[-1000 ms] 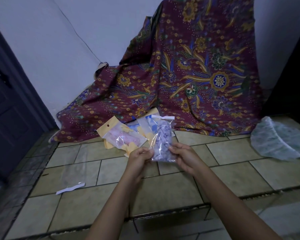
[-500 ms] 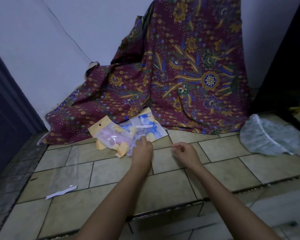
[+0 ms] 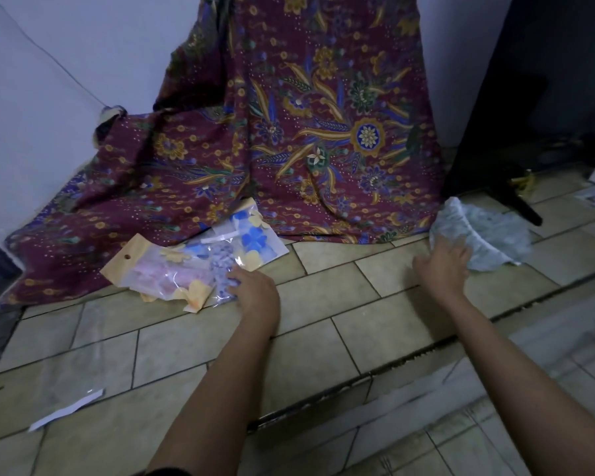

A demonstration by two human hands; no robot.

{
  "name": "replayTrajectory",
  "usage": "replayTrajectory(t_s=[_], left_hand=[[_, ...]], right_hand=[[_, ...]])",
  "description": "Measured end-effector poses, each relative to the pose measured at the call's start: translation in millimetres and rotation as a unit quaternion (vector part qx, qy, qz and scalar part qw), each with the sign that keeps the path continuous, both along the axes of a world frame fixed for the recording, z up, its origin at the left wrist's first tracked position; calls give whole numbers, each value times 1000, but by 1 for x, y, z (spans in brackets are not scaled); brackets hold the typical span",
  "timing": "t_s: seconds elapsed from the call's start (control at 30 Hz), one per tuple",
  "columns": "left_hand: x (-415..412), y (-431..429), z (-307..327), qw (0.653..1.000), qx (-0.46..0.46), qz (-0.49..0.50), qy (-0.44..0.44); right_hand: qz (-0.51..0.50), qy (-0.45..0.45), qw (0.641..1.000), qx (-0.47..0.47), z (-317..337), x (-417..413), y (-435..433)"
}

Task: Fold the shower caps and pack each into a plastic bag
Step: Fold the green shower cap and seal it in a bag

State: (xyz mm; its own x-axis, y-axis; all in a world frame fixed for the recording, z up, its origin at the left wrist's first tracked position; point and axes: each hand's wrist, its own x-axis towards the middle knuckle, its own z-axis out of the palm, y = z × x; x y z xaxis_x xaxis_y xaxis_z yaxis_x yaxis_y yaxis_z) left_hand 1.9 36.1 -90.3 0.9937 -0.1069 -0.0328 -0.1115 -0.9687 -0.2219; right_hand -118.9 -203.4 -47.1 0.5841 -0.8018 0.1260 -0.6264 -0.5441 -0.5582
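Observation:
Three packed plastic bags lie together on the tiled floor: a pink-cap bag (image 3: 158,273) with a yellow header, a blue-flower bag (image 3: 251,238) behind it, and a purple-patterned bag (image 3: 222,269) on top. My left hand (image 3: 255,293) rests on the purple-patterned bag's near edge, fingers curled over it. Far to the right lies a loose pale blue-green shower cap (image 3: 485,235), spread out. My right hand (image 3: 442,266) reaches it with fingers apart, fingertips touching its left edge.
A maroon floral cloth (image 3: 289,132) drapes the wall and floor behind the bags. An empty clear plastic bag (image 3: 69,379) and a white paper strip (image 3: 66,410) lie at the near left. A dark object (image 3: 516,187) stands at the back right. A step edge (image 3: 375,369) runs across the floor.
Both hands held the purple-patterned bag up a second ago. The left hand laid it on the other bags, and the right hand let go and moved right to the loose cap.

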Motion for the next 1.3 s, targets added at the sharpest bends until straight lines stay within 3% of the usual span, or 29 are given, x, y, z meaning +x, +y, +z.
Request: replayTrajectory(t_s=[0.17,0.37,0.47,0.67,0.77,0.87,0.93,1.0,1.07,1.13,1.2,1.3], left_hand=[[1,6,1,994,-102,21,30],[3,16,-10,990,-140,3,15],[3,17,-11,988,-157,2,10],[0,19,-13,985,-172,7,-5],[-3,20,-11,980,-193,-24,-53],[-8,20,-8,969,-168,-140,-117],[-15,19,-7,939,-211,-232,-145],[-23,20,-1,907,-285,-286,-118],[-23,25,6,898,-281,-334,-55],[-20,32,18,892,-264,-366,-8],[-19,39,35,886,-283,-367,8],[-19,44,53,885,-297,-359,-4]], right_hand=[[-52,26,998,15,-7,-8,-49],[-10,80,996,37,-24,-18,-63],[8,65,998,6,-28,-12,-51],[58,159,979,-118,-43,3,-9],[95,195,964,-152,-40,11,21],[177,146,962,-146,-37,18,48],[271,66,950,-138,-36,19,66],[376,-9,924,-70,-33,22,81],[453,-22,891,-4,-29,30,92],[468,-24,883,9,-25,42,97],[429,-46,902,-4,-14,50,101],[359,-95,924,-96,7,56,103]])
